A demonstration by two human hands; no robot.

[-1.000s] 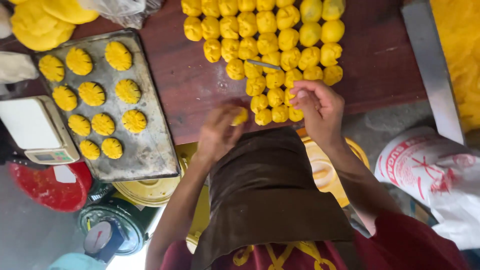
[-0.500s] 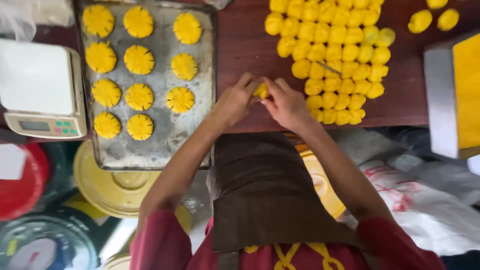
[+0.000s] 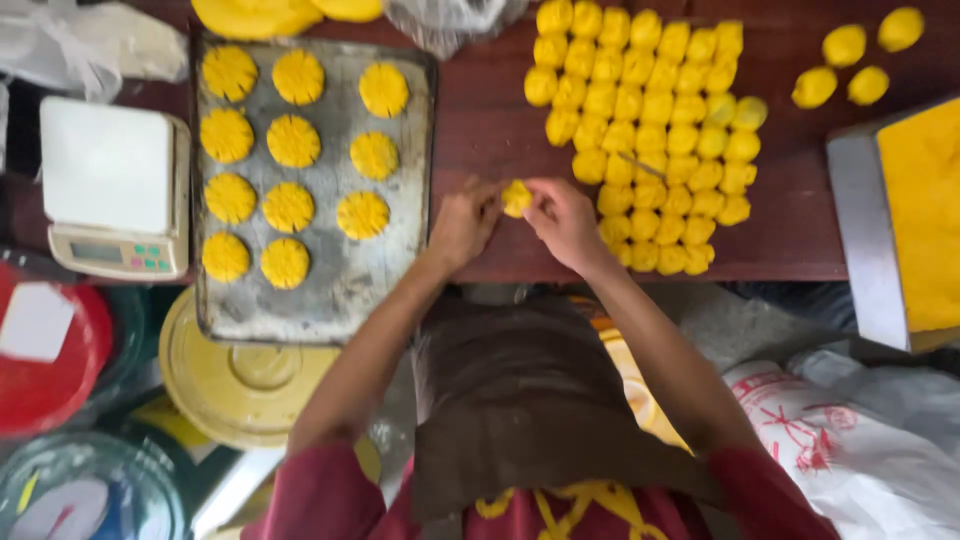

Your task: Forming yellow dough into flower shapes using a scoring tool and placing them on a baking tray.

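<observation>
Holding 1 small yellow dough ball (image 3: 516, 197) between both hands above the dark wooden table (image 3: 480, 130). Left hand (image 3: 462, 224) curled, fingertips closed against the ball's left side; right hand (image 3: 565, 220) curled likewise, fingertips (image 3: 535, 196) pinched on its right side. Ball caught between the 2 sets of fingertips, just clear of the table edge; cannot tell whether its underside touches the wood.

Immediately right of the right fingers: a tightly packed block of yellow dough balls (image 3: 655, 140) laid in rows on the table, nearest ones just beside the knuckles. Thin stick-like tool (image 3: 640, 165) lying across that block, kind not discernible. Farther right, well apart from the fingers: 4 loose yellow balls (image 3: 845, 60), then a metal tray of flat yellow dough (image 3: 925, 215).

Left of the left fingers, near the wrist: grey metal baking tray (image 3: 350, 290) carrying 11 flattened, scored yellow discs (image 3: 290, 205) in 3 columns, lower part of the tray bare. Beyond the tray, well apart: white kitchen scale (image 3: 115, 190). Below the tray, toward the body: round yellow lid (image 3: 240, 380), red lid (image 3: 45, 360).

Brown apron (image 3: 530, 410) below the forearms; white plastic bag with red print (image 3: 840, 450) beside the right elbow.
</observation>
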